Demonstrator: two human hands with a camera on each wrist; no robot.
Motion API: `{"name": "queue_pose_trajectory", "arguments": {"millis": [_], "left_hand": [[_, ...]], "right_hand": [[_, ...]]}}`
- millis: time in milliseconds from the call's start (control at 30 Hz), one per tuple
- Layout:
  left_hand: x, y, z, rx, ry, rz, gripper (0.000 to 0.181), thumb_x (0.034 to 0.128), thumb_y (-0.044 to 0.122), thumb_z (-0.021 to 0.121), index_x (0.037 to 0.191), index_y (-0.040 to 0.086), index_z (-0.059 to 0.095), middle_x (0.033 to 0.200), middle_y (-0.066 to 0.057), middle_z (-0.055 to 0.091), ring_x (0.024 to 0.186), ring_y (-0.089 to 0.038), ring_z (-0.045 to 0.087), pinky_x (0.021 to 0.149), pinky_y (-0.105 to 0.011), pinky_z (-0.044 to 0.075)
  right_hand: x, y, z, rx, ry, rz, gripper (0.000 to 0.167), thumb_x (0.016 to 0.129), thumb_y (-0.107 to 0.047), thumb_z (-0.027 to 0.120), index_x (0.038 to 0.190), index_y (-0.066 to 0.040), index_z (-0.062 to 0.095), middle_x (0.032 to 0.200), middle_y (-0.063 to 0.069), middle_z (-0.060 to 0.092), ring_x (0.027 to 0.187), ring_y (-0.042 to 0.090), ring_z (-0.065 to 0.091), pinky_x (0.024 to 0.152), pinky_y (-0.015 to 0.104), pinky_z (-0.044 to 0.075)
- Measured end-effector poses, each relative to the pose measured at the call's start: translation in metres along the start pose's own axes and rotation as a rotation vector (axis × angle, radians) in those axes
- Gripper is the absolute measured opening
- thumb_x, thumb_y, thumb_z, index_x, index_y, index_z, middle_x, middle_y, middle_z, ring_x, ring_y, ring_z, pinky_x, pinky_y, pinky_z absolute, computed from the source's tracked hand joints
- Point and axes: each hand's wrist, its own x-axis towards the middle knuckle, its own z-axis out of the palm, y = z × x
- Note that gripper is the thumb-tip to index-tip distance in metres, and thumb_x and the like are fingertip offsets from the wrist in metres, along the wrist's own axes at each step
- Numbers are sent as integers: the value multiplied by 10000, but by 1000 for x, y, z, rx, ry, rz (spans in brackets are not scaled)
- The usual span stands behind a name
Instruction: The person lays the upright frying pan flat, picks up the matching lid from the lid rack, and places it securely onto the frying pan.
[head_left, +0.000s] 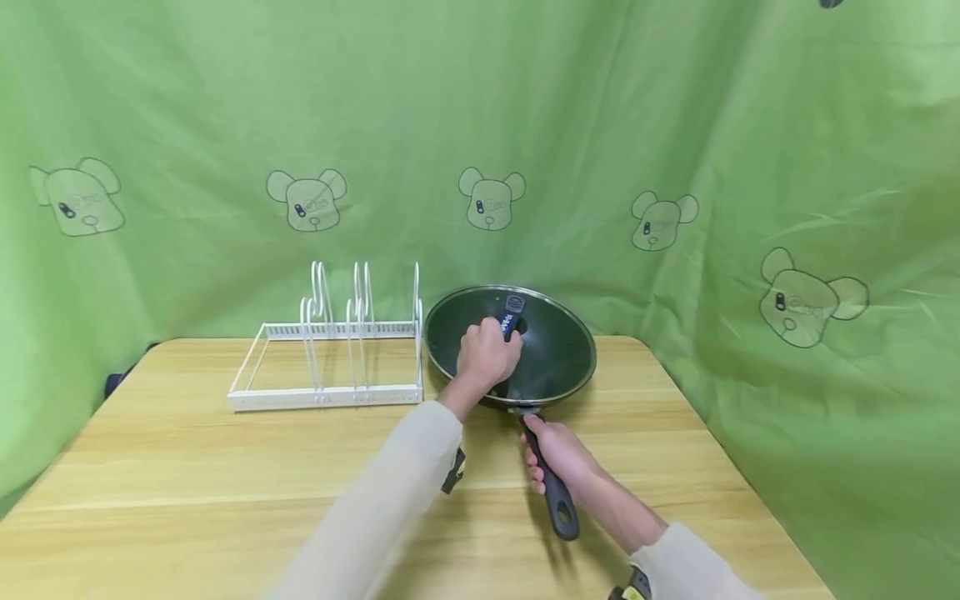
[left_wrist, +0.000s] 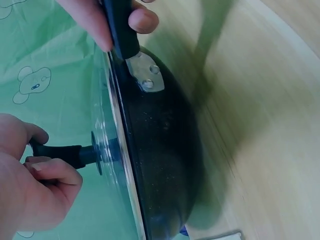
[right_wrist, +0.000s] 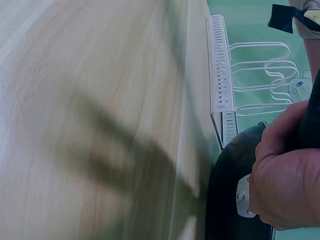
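A dark wok (left_wrist: 165,145) with a glass lid (head_left: 558,354) on top is at the back of the table, right of centre. My left hand (head_left: 487,354) grips the lid's black knob handle (left_wrist: 65,155), its fingers curled round it. With my right hand (head_left: 562,454) I hold the wok's long black handle (head_left: 558,500), which points toward me; the thumb lies along its top near the metal bracket (left_wrist: 146,74). The lid sits against the wok's rim in the left wrist view. Whether the wok's base touches the table cannot be told.
Just left of the wok stands a white wire rack (head_left: 326,398) with several upright looped dividers. Both are on a light wooden table (head_left: 225,500). Green cloth (head_left: 420,100) printed with bear heads hangs behind and at the sides.
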Motion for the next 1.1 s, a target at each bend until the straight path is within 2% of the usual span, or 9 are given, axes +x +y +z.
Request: {"name": "queue_pose_trajectory", "arguments": {"millis": [200, 333, 400, 467, 567, 667, 800, 933, 1100], "left_hand": [[-4, -8, -5, 13, -24, 20, 393, 999, 419, 590, 1092, 37, 613, 864, -109, 644, 711, -231, 605, 548, -314, 471], [-9, -17, -13, 36, -68, 60, 547, 998, 505, 561, 1264, 28, 562, 965, -140, 668, 785, -254, 634, 608, -335, 509], [-13, -21, -20, 59, -91, 84, 608, 993, 544, 557, 1291, 14, 556, 1015, -159, 682, 831, -266, 652, 663, -356, 537], [-17, -25, -28, 82, -103, 124, 583, 992, 533, 573, 1217, -4, 602, 996, -165, 697, 829, -268, 658, 685, -371, 546], [-21, -34, -44, 111, -123, 192, 401, 1012, 403, 589, 939, 16, 665, 811, -122, 687, 694, -227, 635, 611, -352, 520], [-25, -46, -62, 108, -155, 224, 361, 1019, 259, 577, 694, 104, 570, 603, -25, 568, 530, -159, 530, 512, -295, 433], [-30, -65, -84, 101, -172, 199, 369, 1027, 212, 553, 666, 146, 516, 568, 28, 492, 485, -114, 455, 503, -259, 385], [-37, -83, -101, 125, -143, 203, 319, 1016, 190, 549, 709, 110, 583, 600, 12, 519, 507, -126, 459, 530, -276, 398], [-45, -105, -120, 137, -126, 201, 324, 1009, 158, 540, 688, 116, 545, 582, 17, 473, 510, -123, 423, 529, -275, 378]], "right_hand": [[0, -1, 2, -12, -6, -8, 380, 1090, -408, 358, 1059, -54, 491, 636, -39, 436, 465, 78, 387, 430, 224, 381], [2, -1, 3, -17, -8, -11, 379, 1090, -411, 356, 1054, -58, 489, 639, -37, 434, 466, 79, 386, 431, 225, 379], [3, -1, 3, -15, -8, -10, 373, 1092, -403, 354, 1045, -57, 485, 637, -34, 431, 462, 80, 384, 427, 225, 378], [4, -1, 3, -12, -7, -8, 365, 1093, -393, 352, 1036, -58, 486, 634, -34, 429, 457, 79, 384, 424, 224, 377], [6, -1, 3, -8, -4, -9, 362, 1092, -389, 351, 1020, -61, 487, 627, -35, 428, 451, 77, 385, 418, 223, 376], [7, -2, 3, -9, -5, -11, 366, 1091, -394, 350, 1013, -63, 486, 626, -34, 431, 450, 78, 390, 418, 226, 378], [7, -1, 1, -20, -7, -16, 376, 1093, -405, 346, 1016, -62, 482, 625, -33, 431, 449, 81, 393, 420, 229, 379], [5, -1, -2, -30, -8, -18, 383, 1092, -413, 345, 1022, -60, 476, 620, -33, 429, 447, 84, 399, 418, 232, 385], [4, -1, -3, -53, -6, -17, 416, 1083, -446, 364, 1038, -48, 477, 631, -25, 445, 453, 89, 417, 433, 240, 408]]}}
